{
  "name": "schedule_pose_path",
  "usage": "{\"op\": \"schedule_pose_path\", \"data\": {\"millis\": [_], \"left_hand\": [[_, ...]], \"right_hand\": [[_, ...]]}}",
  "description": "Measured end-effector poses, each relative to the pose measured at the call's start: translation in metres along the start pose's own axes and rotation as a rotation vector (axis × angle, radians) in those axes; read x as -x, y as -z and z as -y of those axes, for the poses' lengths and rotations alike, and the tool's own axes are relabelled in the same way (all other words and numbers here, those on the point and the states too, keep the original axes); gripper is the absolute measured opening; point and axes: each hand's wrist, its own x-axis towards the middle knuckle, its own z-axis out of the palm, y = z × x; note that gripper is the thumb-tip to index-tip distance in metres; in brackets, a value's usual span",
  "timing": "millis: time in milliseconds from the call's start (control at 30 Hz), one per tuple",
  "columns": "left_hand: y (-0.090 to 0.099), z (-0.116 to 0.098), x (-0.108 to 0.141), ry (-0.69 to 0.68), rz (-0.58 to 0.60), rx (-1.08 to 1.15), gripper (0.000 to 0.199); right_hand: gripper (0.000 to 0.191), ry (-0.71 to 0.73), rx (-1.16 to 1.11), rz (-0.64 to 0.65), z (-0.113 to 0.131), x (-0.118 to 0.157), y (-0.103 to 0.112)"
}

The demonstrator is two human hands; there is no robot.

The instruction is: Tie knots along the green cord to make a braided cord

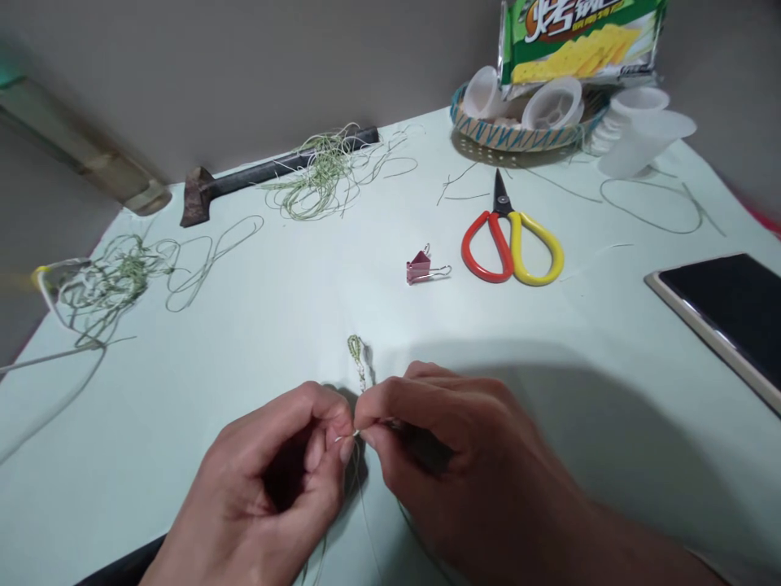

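Observation:
Both hands meet low in the middle of the view, their fingertips almost touching. My left hand (268, 480) pinches a thin pale cord between thumb and forefinger. From the other side, my right hand (457, 456) pinches the same work, its finger and thumb closed at the cord. A small braided cord (355, 352) with a green loop at its top lies beyond the fingertips, its lower part hidden by them. Loose cord ends (366, 521) trail down toward the near edge. Ahead lie a pink binder clip (420, 267) and scissors (511, 236) with one red and one yellow handle.
A hammer (256, 173) lies at the back under a tangle of green cords (323, 175). More tangled cord (122, 277) is at left. A woven basket (512, 138) with plastic cups and a snack packet stands at back right, a phone (732, 309) at right.

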Motion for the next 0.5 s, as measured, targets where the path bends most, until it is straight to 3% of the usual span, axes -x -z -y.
{"op": "schedule_pose_path", "data": {"millis": [233, 500], "left_hand": [[0.003, 0.011, 0.01, -0.004, -0.008, -0.014, 0.019], [0.0, 0.012, 0.016, 0.17, -0.057, 0.083, 0.025]], "right_hand": [[0.023, 0.004, -0.055, 0.009, -0.001, -0.002, 0.003], [0.02, 0.021, -0.07, 0.002, -0.003, -0.002, 0.003]]}}
